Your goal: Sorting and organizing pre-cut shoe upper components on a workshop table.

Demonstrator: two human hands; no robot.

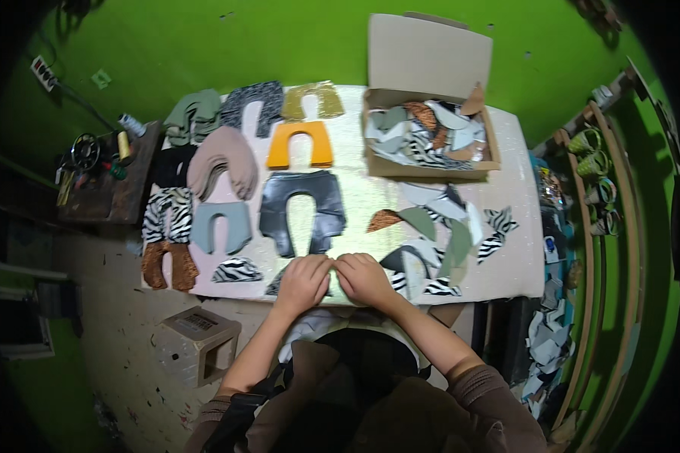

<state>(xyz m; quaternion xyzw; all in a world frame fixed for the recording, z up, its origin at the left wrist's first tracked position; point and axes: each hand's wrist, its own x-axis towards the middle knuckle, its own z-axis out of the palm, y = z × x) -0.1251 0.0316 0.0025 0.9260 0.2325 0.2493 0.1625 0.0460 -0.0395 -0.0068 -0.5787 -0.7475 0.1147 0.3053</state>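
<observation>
Near the front edge of the table, my left hand (304, 283) and my right hand (364, 279) are close together, thumbs toward each other. Both have curled fingers, and whatever they pinch is too small or hidden to make out. Under my left hand lies a dark zebra-striped cut piece (275, 285), partly covered. Just beyond the hands is a stack of black U-shaped cut pieces (277, 208). A curved zebra-striped piece (236, 269) rests to the left. Right of my right hand are loose crescent scraps, among them a green one (455, 245) and a brown one (385, 220).
An open cardboard box (431, 172) full of scraps stands at the back right. U-shaped stacks in orange (301, 145), pink (223, 160), grey-blue (221, 226) and brown (170, 266) fill the left side. A sewing machine (87, 151) is at far left, a wooden rack (616, 226) at right.
</observation>
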